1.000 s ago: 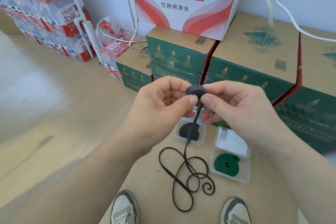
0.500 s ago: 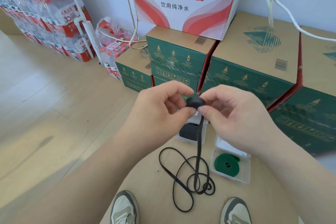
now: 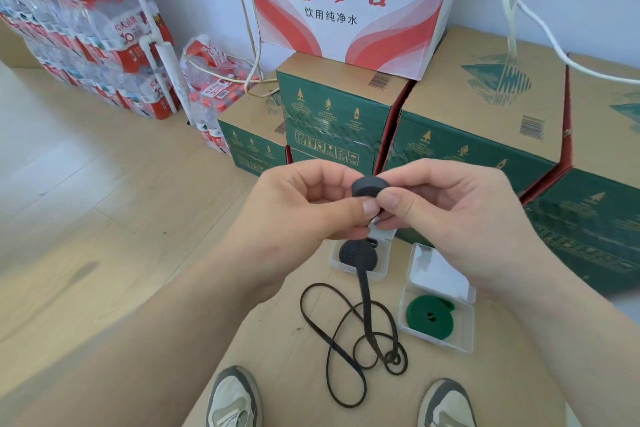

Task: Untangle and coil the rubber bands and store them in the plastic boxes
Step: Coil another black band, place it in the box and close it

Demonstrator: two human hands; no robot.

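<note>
Flat black rubber band (image 3: 368, 185), small tight coil, long looping tail.

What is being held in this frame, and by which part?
The left hand and right hand both pinch the small black band coil at its sides; its loose tail hangs free below.

One view only: head-worn, wide-angle, facing forward and down. The left hand (image 3: 301, 215) and right hand (image 3: 453, 218) sit near, mid-frame; shoes (image 3: 233, 399) at bottom edge, cartons (image 3: 485, 128) farther ahead.
</note>
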